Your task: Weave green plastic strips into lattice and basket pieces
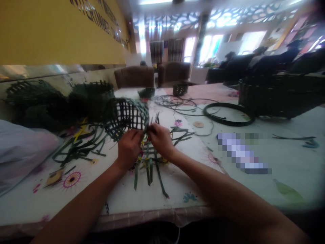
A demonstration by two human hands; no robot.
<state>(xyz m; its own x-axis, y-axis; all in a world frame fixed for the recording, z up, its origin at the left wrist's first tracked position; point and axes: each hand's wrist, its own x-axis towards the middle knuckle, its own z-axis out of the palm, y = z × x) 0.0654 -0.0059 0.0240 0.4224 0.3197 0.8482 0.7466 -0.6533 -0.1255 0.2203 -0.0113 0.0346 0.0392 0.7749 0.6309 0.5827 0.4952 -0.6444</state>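
A dark green woven basket (128, 113) lies tipped on the table in front of me, its open lattice showing between the strips. My left hand (130, 148) is closed on its near edge, fingers bent. Close beside it, my right hand (160, 140) pinches the right side of that edge; the exact spot is hidden by the fingers. Under and in front of both hands, loose green strips (149, 173) hang out towards me, with bits of yellow and red among them.
Cut green strips (83, 145) lie in a heap at left, near a pale plastic bag (22, 152). Thin coils (182, 101) and a dark ring (228, 114) lie farther back. Big woven baskets (281, 95) stand at right. A blurred-out purple item (241, 152) is on the right side.
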